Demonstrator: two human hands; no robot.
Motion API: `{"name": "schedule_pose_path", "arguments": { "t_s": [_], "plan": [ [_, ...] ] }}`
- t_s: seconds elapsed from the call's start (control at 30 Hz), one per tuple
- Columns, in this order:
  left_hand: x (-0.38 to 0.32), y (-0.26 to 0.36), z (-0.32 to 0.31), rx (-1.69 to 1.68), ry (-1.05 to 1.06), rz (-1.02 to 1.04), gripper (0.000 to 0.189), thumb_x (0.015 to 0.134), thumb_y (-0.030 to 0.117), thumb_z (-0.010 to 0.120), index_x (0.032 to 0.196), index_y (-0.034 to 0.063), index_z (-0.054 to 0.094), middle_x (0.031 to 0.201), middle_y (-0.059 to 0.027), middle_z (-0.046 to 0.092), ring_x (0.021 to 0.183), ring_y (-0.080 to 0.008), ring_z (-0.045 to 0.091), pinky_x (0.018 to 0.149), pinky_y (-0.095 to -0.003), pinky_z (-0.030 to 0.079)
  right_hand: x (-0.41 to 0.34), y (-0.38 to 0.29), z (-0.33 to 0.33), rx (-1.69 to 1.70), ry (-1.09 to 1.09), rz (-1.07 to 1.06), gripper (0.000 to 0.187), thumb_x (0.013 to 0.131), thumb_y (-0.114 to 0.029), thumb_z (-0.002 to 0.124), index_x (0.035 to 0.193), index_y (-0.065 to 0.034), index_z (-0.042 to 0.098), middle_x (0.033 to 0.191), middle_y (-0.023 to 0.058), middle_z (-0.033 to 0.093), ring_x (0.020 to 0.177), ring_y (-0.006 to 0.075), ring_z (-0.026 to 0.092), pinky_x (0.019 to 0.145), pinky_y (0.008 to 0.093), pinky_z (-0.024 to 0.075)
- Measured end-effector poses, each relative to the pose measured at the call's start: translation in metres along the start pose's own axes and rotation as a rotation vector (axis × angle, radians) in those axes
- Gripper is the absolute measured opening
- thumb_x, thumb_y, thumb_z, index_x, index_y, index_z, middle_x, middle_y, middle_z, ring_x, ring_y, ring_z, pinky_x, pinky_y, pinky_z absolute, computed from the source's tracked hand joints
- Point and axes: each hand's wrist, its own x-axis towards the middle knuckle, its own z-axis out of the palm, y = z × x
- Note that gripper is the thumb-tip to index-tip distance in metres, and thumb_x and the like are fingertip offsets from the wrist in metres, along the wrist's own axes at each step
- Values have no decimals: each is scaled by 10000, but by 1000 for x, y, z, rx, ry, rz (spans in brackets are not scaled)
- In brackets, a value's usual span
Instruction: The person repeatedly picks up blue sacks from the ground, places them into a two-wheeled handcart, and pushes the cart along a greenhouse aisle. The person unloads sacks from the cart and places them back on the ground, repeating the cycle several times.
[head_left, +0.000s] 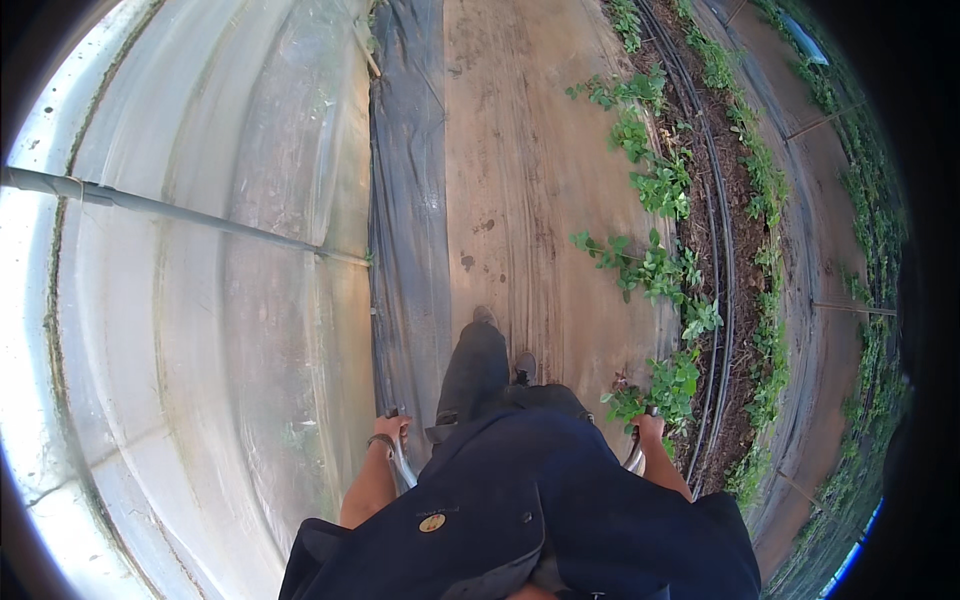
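Note:
My left hand (393, 427) is wrapped around the dark-tipped end of a curved metal handle (405, 466), low at my left side. A dark band circles that wrist. On the other side, my right hand (648, 427) grips a matching metal handle (634, 457) close to the leafy plants (671, 382). Both handles run back past my hips, where my dark shirt (525, 480) hides whatever they join. My legs are in mid-stride on a brown ground cover (525, 187), one knee forward.
A translucent plastic greenhouse wall (277, 360) with a metal pole (217, 221) rises on the left. Black plastic sheeting (409, 225) lies along its foot. On the right, black irrigation hoses (716, 225) run along a mulched bed (739, 300), and some plant shoots reach over the path.

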Motion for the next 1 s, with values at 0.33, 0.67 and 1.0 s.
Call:
{"name": "schedule_pose_path", "arguments": {
  "t_s": [0.33,0.67,1.0],
  "plan": [
    [80,259,27,-35,2,-23,197,794,109,667,647,55,548,540,-55,489,440,-189,481,414,-353,385,83,-266,138,-56,-34,-17,60,674,-7,646,667,12,590,559,88,514,423,216,501,396,346,404],
    [120,518,31,-110,6,-39,217,761,123,701,625,45,551,534,-57,493,436,-194,487,423,-351,395,140,-505,250,-38,-133,-136,50,685,-24,655,712,7,627,572,91,532,448,207,507,422,346,422],
    [167,815,96,-110,137,27,202,753,99,692,618,48,550,509,-24,474,396,-153,436,386,-322,337,223,-794,348,-375,-224,-221,122,712,-113,639,735,4,667,661,77,618,565,209,603,514,350,468]
  ]
}}
